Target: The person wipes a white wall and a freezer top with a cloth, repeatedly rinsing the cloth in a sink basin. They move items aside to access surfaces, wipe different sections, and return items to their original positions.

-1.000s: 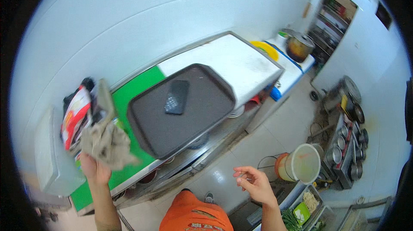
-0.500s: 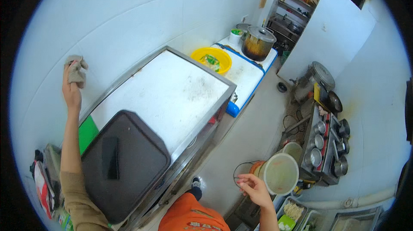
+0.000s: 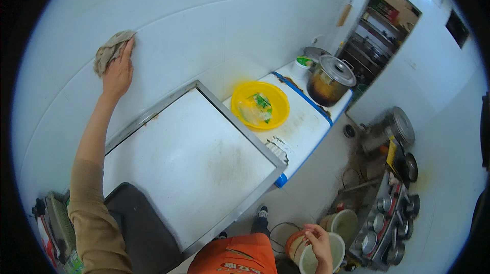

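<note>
My left hand (image 3: 118, 76) is pressed on a greyish-beige cloth (image 3: 113, 52), which lies bunched against the white wall (image 3: 168, 34) at the upper left. Its arm stretches up past a white-topped metal-framed counter (image 3: 194, 146). Low on the right, my right hand (image 3: 320, 243) hangs in the air with fingers loosely bent and nothing seen in it. It appears in front of a pale bucket (image 3: 335, 249). A dark tray (image 3: 148, 228) rests at the counter's near left, partly behind my left sleeve.
Beyond the counter, a blue-edged white surface (image 3: 301, 133) carries a yellow basin (image 3: 279, 108) with a plastic bag in it, and a stained lidded pot (image 3: 326, 88). Along the right wall are a stove with several small pans (image 3: 377, 221) and a large metal pot (image 3: 400, 126).
My left hand and the cloth have moved up and to the right along the wall. My right hand shows lower in the picture. The whole view has shifted toward the wall.
</note>
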Motion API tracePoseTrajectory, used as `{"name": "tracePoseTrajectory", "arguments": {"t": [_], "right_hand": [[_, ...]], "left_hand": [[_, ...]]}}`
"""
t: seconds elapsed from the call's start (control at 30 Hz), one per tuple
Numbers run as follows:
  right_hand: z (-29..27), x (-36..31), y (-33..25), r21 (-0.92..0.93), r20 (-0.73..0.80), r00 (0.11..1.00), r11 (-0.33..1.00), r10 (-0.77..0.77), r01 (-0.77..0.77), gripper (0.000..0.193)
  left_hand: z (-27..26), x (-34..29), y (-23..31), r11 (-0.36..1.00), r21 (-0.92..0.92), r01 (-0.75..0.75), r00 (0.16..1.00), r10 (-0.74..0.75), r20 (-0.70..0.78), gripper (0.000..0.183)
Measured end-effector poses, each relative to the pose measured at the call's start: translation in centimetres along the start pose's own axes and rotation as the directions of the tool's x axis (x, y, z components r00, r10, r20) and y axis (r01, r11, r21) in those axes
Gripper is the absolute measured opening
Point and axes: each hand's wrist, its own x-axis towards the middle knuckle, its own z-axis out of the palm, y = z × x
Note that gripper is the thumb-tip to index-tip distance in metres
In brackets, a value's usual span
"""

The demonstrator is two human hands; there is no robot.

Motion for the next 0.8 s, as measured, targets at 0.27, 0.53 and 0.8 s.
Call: {"name": "tracePoseTrajectory", "arguments": {"t": [0.27,0.53,0.8], "right_hand": [[-7.6,20.4,-6.1,-0.136,0.130,0.981,0.983,0.143,-0.125,0.028],[-8.1,33.8,-13.3,-0.277,0.414,0.908,0.959,0.059,0.064,0.034],[-10.8,35.1,-13.0,-0.324,0.370,0.906,0.943,0.204,-0.080,0.039]], "left_hand": [[-3.7,17.2,-3.0,0.878,0.475,0.058,0.963,0.077,-0.259,0.070],[1.7,14.2,8.0,0.868,0.491,0.073,0.996,-0.087,0.006,0.070],[1.6,8.5,0.4,0.948,0.291,0.130,0.988,-0.150,0.048,0.059]]}}
